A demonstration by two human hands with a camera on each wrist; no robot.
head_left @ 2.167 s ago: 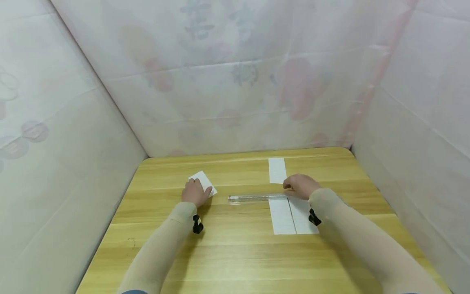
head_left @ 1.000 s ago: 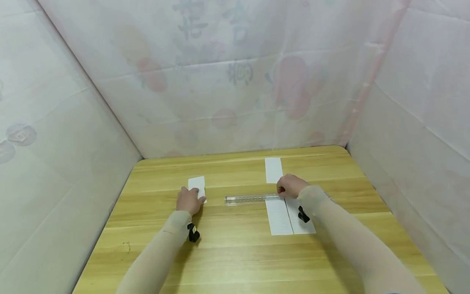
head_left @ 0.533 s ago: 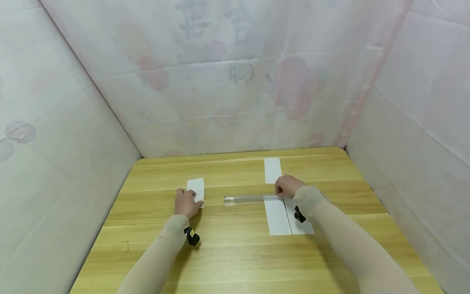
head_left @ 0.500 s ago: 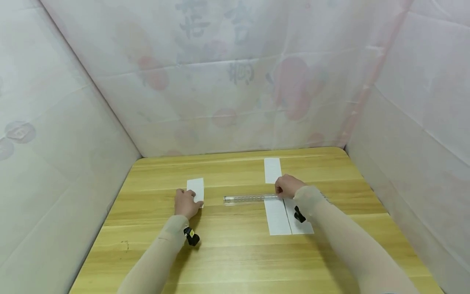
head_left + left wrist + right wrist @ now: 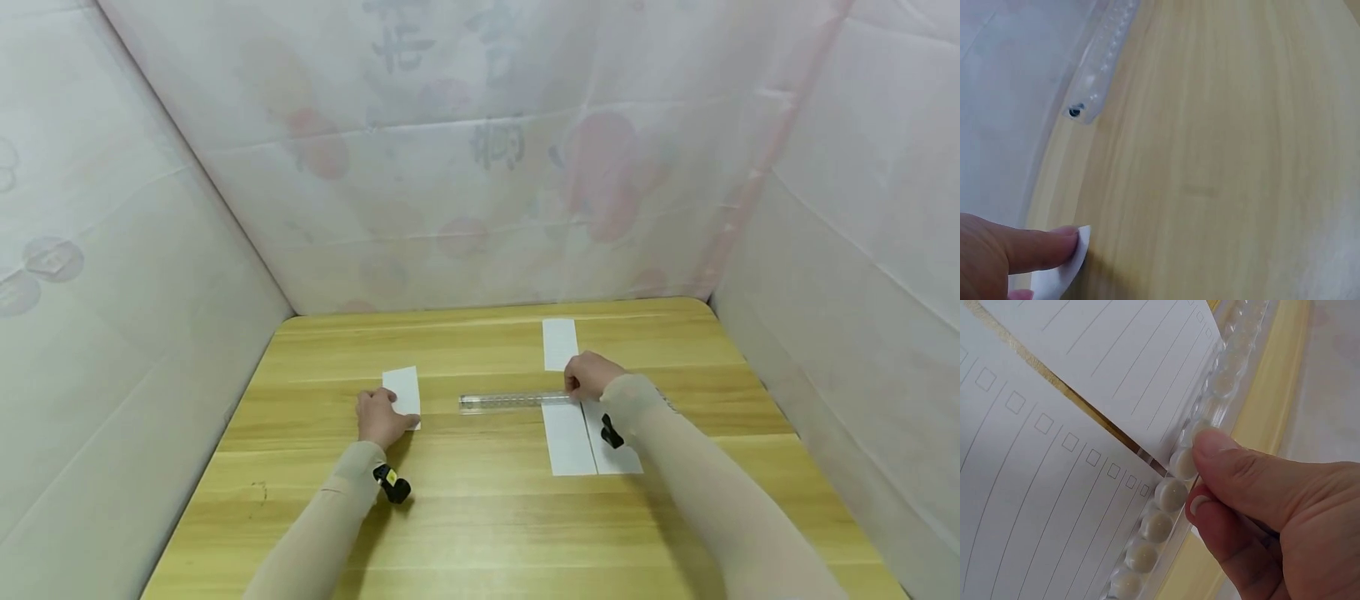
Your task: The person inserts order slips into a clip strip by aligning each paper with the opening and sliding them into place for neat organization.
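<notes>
Head view: I see the left arm (image 5: 333,508) stretched forward, the left hand (image 5: 378,419) back-up, thumb and fingers lightly spread yet gripping a small paper (image 5: 405,392) over the left of the desk (image 5: 480,525). The right arm (image 5: 705,475) angles in from the lower right — the right hand (image 5: 592,375) pinches the clear beaded strip (image 5: 498,402), thumb and index finger nearly meeting. I find that strip across the far ends of two ruled sheets (image 5: 570,442) lying side by side.

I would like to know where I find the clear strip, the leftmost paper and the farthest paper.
Clear strip (image 5: 513,402): head view, on the middle of its visible length.
Leftmost paper (image 5: 405,390): head view, on its uncovered upper part.
Farthest paper (image 5: 559,344): head view, on its middle.
</notes>
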